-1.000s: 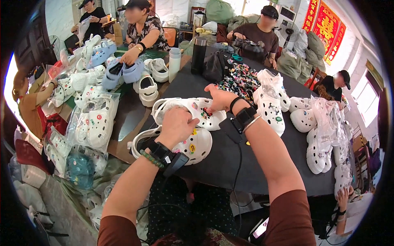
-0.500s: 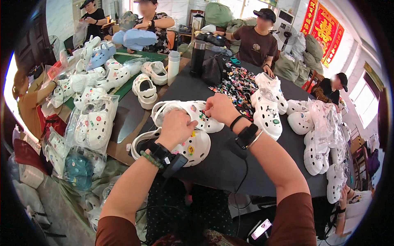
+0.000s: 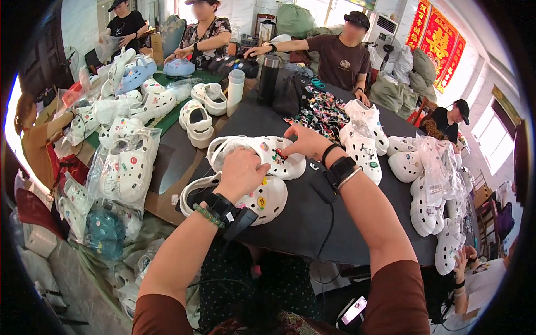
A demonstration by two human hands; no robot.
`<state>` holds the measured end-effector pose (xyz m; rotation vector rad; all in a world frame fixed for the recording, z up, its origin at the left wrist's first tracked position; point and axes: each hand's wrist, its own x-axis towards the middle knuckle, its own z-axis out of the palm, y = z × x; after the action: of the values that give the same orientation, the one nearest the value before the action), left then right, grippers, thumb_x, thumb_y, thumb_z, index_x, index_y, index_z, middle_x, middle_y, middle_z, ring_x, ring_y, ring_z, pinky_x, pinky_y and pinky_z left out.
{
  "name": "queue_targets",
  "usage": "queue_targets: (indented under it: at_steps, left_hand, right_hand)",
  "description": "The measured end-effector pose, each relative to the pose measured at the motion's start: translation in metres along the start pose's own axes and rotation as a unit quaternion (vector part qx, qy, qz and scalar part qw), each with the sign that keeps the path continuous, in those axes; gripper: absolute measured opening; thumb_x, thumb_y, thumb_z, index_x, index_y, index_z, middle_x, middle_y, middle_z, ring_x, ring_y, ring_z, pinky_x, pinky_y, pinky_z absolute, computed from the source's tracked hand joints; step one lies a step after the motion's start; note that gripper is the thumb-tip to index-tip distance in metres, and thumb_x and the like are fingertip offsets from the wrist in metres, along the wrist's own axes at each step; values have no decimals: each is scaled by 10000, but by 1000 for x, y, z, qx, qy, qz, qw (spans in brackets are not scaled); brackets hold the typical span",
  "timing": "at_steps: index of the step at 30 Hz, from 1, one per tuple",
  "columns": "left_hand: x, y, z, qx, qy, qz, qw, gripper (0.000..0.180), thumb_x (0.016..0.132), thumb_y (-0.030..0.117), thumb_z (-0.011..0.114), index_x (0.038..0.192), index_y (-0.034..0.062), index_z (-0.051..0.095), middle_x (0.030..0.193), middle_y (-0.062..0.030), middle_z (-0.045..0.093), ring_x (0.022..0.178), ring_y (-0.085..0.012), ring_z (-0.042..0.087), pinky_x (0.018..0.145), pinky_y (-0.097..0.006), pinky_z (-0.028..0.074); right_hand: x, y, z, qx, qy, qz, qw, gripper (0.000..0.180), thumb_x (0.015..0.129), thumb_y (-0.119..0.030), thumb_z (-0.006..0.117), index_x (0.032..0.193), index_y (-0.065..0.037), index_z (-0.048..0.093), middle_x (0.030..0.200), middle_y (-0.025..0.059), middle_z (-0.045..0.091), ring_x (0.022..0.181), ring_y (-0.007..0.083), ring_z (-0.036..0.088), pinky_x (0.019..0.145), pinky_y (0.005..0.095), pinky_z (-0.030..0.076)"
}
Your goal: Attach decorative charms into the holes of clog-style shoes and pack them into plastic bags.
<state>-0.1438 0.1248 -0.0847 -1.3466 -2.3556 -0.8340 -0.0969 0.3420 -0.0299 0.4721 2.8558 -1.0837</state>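
Note:
Two white clogs lie side by side on the dark table in front of me. My left hand [image 3: 241, 174] reaches into the opening of the farther clog [image 3: 292, 166], its fingers bent and gripping the shoe. Over that clog's toe, my right hand [image 3: 308, 142] has thumb and index finger parted, close beside a small red and green shoe charm [image 3: 279, 154] on the upper. The nearer clog [image 3: 274, 196] sits below my left wrist, with a yellow charm [image 3: 261, 202] and other charms on its toe.
Beyond my right hand spreads a heap of colourful charms [image 3: 321, 110]. More white clogs [image 3: 360, 146] stand to the right, and bagged clogs [image 3: 125, 173] to the left. A black flask [image 3: 268, 80] and a white bottle [image 3: 235, 92] stand at the back. Several people work around the tables.
My right hand's fingers have parted and lifted slightly from the charm. My left hand stays on the clog. Across the table, a person lowered a blue clog, and another stretched an arm sideways.

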Motion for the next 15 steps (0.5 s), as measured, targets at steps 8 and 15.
queue_targets:
  at_steps: [8, 15]
  left_hand:
    - [-1, 0, -3, -18, 0, -6, 1000, 346, 786, 283, 706, 590, 7, 630, 733, -153, 607, 785, -346, 592, 716, -463, 458]
    - [1, 0, 3, -15, 10, 2, 1000, 342, 781, 273, 708, 591, 2, 624, 740, -147, 612, 800, -344, 593, 742, -459, 459]
  right_hand:
    - [1, 0, 5, 155, -77, 104, 979, 938, 653, -147, 852, 1411, -164, 300, 1255, 140, 445, 1007, 262, 569, 766, 385, 539]
    - [17, 26, 24, 250, -50, 52, 966, 925, 664, -59, 820, 1408, -142, 276, 1131, 149, 491, 984, 259, 582, 821, 383, 522]
